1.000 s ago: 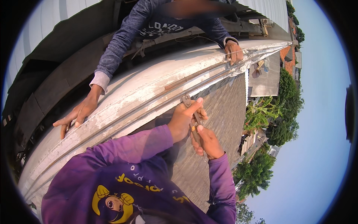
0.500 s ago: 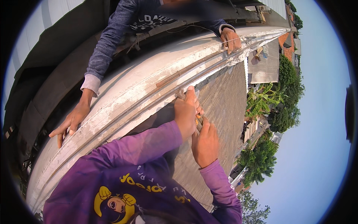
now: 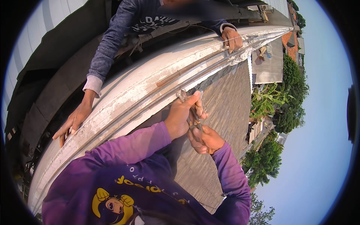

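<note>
My left hand (image 3: 180, 117) is closed round a slim, worn tool (image 3: 195, 122) with orange patches along its shaft, its kind unclear. A greyish, shiny piece (image 3: 182, 95) sticks out above my left thumb, and part of the tool is hidden behind my fingers. The fingers of my right hand (image 3: 208, 140) are curled on the tool's lower end. Both hands are just to the right of the pale concrete ledge (image 3: 131, 80). Across the ledge, a co-worker's hand (image 3: 77, 117) rests on it at the left and the other hand (image 3: 231, 39) grips its far end.
Thin rods (image 3: 165, 93) run along the ledge, with a taut string above them. A corrugated roof (image 3: 221, 101) slopes off to the right. Beyond are trees (image 3: 262, 163), a banana plant (image 3: 268, 99) and other roofs. A dark gap (image 3: 41, 90) lies behind the ledge at left.
My right hand has turned over, so its curled fingers now show. My left hand has shifted slightly left, and more of the tool is visible. The co-worker's hands stay nearly in place.
</note>
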`<state>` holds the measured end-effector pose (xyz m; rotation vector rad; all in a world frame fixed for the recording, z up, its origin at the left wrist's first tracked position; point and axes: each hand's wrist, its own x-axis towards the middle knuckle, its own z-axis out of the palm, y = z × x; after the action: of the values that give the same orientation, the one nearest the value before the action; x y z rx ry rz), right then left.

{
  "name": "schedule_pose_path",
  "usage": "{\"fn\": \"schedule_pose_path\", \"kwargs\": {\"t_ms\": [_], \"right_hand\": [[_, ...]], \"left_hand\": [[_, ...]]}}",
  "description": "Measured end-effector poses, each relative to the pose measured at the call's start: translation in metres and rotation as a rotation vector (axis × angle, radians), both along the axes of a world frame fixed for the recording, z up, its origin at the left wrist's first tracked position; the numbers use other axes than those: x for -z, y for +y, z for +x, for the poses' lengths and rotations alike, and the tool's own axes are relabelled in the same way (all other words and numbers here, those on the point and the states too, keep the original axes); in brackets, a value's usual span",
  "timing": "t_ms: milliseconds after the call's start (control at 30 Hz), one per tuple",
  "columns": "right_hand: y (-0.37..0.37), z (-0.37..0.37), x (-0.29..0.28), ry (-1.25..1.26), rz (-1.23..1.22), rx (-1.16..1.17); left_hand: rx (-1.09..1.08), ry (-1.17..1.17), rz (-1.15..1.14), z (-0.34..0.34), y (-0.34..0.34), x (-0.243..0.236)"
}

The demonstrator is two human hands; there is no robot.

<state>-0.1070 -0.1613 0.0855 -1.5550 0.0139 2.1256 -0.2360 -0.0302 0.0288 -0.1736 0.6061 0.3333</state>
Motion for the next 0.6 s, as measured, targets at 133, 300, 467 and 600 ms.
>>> {"fn": "schedule_pose_path", "kwargs": {"t_ms": [133, 300, 467, 600], "right_hand": [[0.001, -0.002, -0.004, -0.168, 0.082, -0.055], [-0.038, -0.018, -0.045, -0.453, -0.030, 0.067], [-0.082, -0.016, -0.073, -0.725, -0.021, 0.056], [-0.104, -0.022, -0.074, -1.128, 0.025, -0.047]], "left_hand": [[0.005, -0.111, 0.025, 0.004, -0.005, 0.025], [-0.048, -0.092, 0.039, 0.007, -0.004, 0.025], [-0.014, -0.100, 0.059, 0.005, -0.001, 0.021], [-0.017, -0.103, 0.028, 0.007, 0.000, 0.016]]}}
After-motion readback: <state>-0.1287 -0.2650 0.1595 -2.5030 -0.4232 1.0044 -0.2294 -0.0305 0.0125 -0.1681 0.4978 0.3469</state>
